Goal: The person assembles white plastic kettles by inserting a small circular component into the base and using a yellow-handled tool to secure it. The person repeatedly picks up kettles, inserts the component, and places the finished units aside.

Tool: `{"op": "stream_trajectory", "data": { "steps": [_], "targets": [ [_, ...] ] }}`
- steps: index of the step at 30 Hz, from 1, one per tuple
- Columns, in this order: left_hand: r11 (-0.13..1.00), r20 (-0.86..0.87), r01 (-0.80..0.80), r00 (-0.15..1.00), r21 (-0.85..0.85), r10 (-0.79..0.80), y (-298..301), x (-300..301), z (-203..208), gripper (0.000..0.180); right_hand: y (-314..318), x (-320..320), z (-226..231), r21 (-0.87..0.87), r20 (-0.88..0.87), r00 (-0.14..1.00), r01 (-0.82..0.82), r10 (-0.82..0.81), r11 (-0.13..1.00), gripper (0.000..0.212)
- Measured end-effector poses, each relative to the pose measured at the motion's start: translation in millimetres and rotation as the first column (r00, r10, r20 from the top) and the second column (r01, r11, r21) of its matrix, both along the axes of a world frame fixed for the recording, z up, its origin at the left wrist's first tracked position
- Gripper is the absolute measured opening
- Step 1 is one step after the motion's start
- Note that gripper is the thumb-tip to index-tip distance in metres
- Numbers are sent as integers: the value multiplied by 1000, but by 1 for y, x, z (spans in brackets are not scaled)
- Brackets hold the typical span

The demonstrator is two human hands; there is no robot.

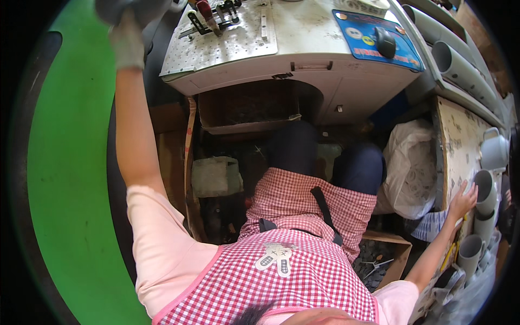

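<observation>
My left arm reaches up to the top left corner, and my left hand (128, 43) wears a whitish glove. Its fingers are hidden at a blurred, rounded grey thing (132, 10); whether they grip it cannot be made out. My right hand (465, 201), bare, is stretched out to the far right with its fingers apart. Those fingertips are right beside a grey tube-shaped holder (485, 190), perhaps touching its rim. Just above stands a light grey mug (494, 149).
A perforated metal plate (216, 51) with a black clamp lies on the white desk (303, 27), beside a black mouse (385, 42) on a blue mat. Below are a white plastic bag (409, 168) and an open carton (400, 257). Green floor (70, 179) runs along the left.
</observation>
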State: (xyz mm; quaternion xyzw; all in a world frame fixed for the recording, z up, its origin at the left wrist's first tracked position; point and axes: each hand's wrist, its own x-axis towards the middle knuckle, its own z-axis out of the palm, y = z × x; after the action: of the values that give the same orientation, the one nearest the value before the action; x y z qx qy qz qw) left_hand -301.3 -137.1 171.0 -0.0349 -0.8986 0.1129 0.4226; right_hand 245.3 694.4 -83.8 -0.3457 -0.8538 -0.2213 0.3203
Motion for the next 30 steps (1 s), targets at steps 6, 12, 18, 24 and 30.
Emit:
{"op": "stream_trajectory", "data": {
  "steps": [6, 12, 18, 24, 30],
  "targets": [
    [292, -30, 281, 765, 914, -643, 12, -144, -21, 55, -201, -78, 54, -293, -157, 894, -447, 419, 845, 31],
    [3, -192, 264, 710, 965, -678, 51, -124, -58, 38, -246, -91, 51, -519, -205, 886, -459, 416, 721, 33],
    [-94, -176, 168, 581, 981, -795, 37, -93, -61, 40, -249, -96, 37, -604, -263, 885, -462, 385, 649, 36],
    [85, -22, 192, 496, 978, -868, 33, -88, -60, 40, -269, -106, 35, -609, -320, 846, -528, 426, 591, 35],
    [264, -193, 475, 715, 840, -672, 32, 25, -97, 47, -282, -77, 35, -575, -386, 801, -597, 457, 560, 38]
  ]
}}
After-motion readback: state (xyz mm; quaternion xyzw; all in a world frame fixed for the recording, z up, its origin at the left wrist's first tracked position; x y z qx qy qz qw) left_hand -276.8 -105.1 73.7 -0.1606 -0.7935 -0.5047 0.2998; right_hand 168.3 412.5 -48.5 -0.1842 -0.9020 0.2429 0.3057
